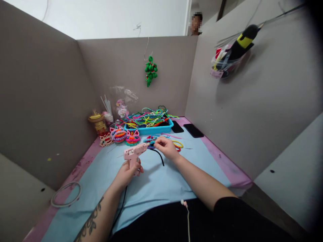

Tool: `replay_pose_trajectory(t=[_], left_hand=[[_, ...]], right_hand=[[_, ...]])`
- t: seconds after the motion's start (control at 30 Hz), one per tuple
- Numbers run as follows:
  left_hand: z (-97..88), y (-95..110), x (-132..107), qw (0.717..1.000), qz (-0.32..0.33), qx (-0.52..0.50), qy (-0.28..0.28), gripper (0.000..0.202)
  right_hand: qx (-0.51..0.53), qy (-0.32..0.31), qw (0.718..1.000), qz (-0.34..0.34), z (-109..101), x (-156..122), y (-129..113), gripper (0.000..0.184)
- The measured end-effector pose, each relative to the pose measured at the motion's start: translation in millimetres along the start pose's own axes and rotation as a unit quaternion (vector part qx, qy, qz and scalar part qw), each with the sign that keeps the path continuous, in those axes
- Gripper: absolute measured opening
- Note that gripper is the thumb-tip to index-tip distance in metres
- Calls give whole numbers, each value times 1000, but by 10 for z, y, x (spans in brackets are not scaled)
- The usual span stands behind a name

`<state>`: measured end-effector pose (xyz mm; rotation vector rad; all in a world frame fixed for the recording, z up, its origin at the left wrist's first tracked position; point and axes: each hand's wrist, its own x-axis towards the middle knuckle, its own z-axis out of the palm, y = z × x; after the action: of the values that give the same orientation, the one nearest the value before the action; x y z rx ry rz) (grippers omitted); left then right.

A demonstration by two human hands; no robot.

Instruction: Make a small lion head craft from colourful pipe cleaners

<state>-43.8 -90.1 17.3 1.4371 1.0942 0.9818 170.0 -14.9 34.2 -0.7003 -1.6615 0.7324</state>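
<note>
My left hand (128, 172) is wrapped round the handle of a pink glue gun (135, 153), whose nozzle points right toward a small multicoloured pipe-cleaner piece (150, 142) on the light blue mat (156, 188). My right hand (165, 147) pinches that piece from the right, fingers closed on it. A black pipe cleaner (158, 155) curves out from under the piece toward me. The glue gun's black cord (121, 205) runs down along my left forearm.
A blue tray (161, 129) of colourful pipe cleaners sits behind. Three finished fuzzy figures (118, 135) stand left of it; two black phones (193, 130) lie to its right. Grey partition walls surround the desk, with a green ornament (150, 71) hanging. A wire ring (66, 195) lies left. A person stands beyond the partition.
</note>
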Motion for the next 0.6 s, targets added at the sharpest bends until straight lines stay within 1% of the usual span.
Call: replay_pose_trajectory(t=[0.43, 0.6], left_hand=[[2, -10, 3, 1000, 3, 7, -7, 35], [-7, -21, 9, 1000, 0, 9, -7, 33]], right_hand=[[-9, 9, 1000, -5, 1, 8, 20, 14], [-4, 15, 1000, -7, 0, 10, 44, 14]])
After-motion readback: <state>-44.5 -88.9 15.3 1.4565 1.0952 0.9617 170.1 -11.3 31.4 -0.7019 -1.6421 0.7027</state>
